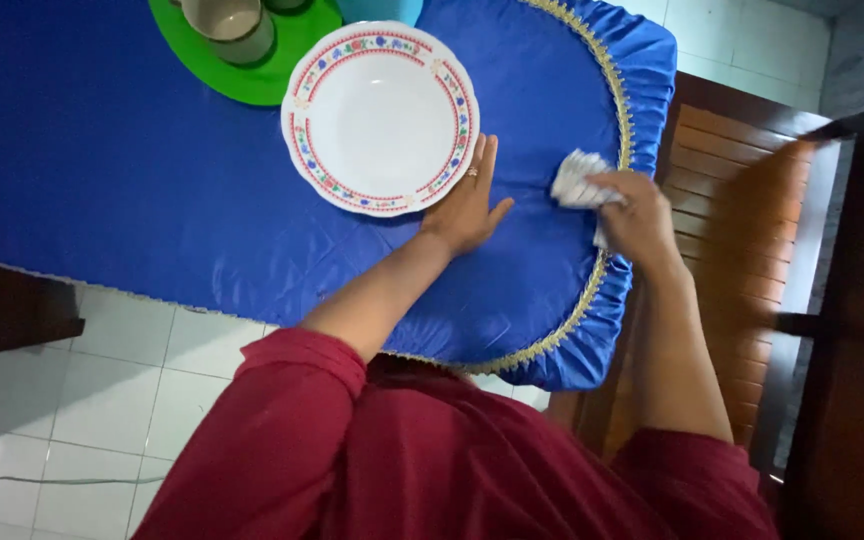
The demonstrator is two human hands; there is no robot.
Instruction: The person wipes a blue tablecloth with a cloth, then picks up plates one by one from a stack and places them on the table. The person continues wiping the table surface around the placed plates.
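My left hand [469, 202] lies flat on the blue tablecloth [102, 170], fingers spread, its fingertips touching the near rim of a white plate [380, 117] with a red and blue patterned border. A ring shows on one finger. My right hand [635, 212] is closed around a crumpled white cloth [577, 183], pressed on the tablecloth close to the gold-trimmed right edge of the table.
A green round tray [277, 60] at the back holds a pale cup [232, 25]; a light blue object [380, 10] stands beside it. A brown wooden chair [752, 220] is right of the table. White floor tiles [102, 390] lie below.
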